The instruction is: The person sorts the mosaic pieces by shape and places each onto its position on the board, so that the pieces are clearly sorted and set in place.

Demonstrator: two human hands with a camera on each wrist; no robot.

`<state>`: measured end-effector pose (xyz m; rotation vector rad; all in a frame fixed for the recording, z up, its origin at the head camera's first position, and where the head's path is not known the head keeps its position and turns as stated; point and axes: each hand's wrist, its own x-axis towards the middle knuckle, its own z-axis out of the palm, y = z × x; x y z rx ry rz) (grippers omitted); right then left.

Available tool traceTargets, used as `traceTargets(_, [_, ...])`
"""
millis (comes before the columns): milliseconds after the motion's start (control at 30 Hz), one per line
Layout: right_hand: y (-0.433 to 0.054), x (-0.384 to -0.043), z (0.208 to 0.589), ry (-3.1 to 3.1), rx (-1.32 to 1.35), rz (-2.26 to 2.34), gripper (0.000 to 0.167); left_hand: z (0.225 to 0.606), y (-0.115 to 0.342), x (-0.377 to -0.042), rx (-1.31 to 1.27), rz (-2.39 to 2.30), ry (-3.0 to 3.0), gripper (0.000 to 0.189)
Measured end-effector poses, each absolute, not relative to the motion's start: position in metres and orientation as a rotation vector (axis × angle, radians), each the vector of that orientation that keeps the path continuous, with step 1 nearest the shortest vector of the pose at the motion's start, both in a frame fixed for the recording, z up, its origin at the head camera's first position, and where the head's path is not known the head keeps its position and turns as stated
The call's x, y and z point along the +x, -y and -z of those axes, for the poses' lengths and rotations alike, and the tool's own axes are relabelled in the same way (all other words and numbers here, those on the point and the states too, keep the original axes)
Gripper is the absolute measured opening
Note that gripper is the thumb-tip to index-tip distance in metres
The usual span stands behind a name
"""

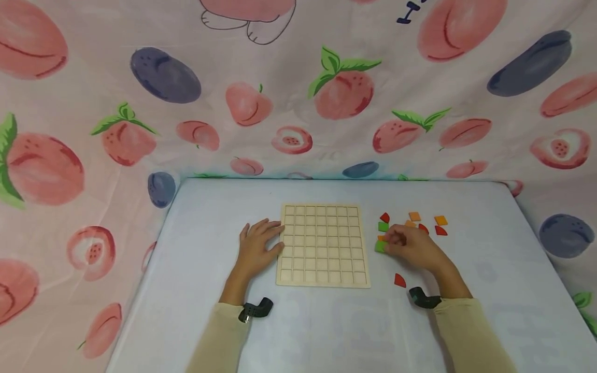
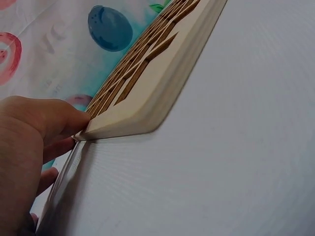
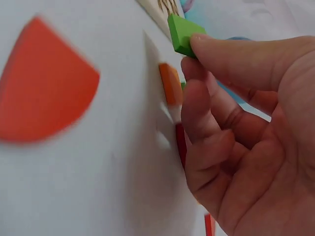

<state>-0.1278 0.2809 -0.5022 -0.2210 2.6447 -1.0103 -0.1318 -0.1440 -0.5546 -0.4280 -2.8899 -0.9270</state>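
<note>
White worktop (image 1: 326, 329) carries a wooden grid board (image 1: 323, 247); the left hand (image 1: 255, 249), fingers apart, touches its left edge, where light pressure should steady it. Right of the board, the right hand (image 1: 414, 248) pinches a green tile (image 1: 380, 246); gripping near one side, kept level, seems best.

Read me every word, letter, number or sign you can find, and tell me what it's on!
"I" or sideways "H" (can't tell which): slanted dark blue letter on the pale fruit-print cloth backdrop.
Dark blue mark beside it: cut off, unreadable.
Faint grey marks on the white tablecloth: too faint to read.
No writing shows on the pale wooden grid board or the green square piece in the right fingers.
</note>
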Motion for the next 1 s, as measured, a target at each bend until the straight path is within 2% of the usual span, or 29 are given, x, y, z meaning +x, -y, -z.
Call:
traceTargets(367, [-0.250, -0.139, 0.506, -2.521, -0.085, 1.232, 0.019, 0.556, 0.142, -0.132, -0.459, 0.927, 2.878, 0.044])
traceTargets(1000, [-0.172, -0.155, 0.503, -2.272, -0.212, 1.539, 0.022, 0.557, 0.144, -0.134, -0.479, 0.993, 2.818, 0.042])
